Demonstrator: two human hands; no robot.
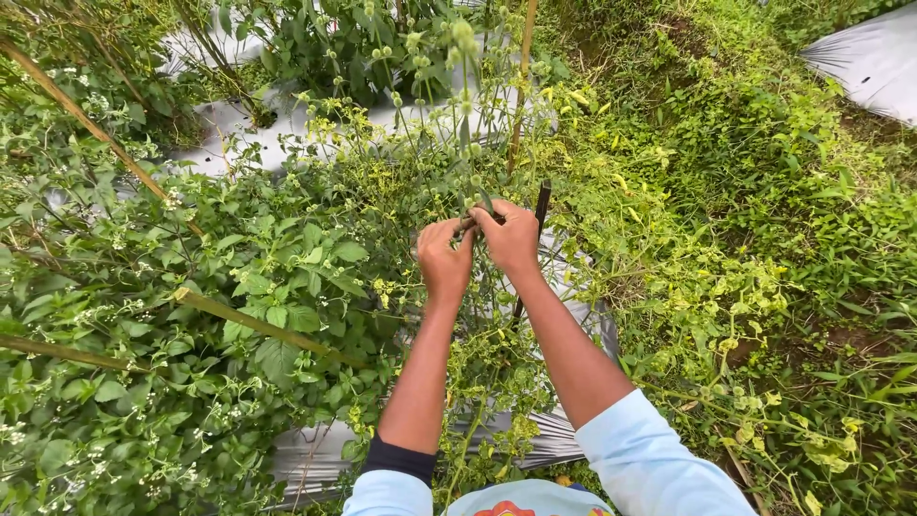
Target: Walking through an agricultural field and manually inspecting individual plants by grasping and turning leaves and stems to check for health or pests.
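Left hand [444,260], right hand [509,238]: grip closed, pinching plant stem [465,143].

I see long tan bamboo stakes [91,124] slanting at ten o'clock and a second green-tan bamboo pole [258,328] lying across at eight o'clock. Silver-grey plastic mulch sheeting [229,124] shows at eleven o'clock, another silver sheet corner [869,62] at one o'clock. Low green weedy ground cover [764,191] fills three o'clock, patches of bare brown soil [850,339] at four o'clock. Dense leafy bushes with tiny white flowers [124,401] sit at seven o'clock.
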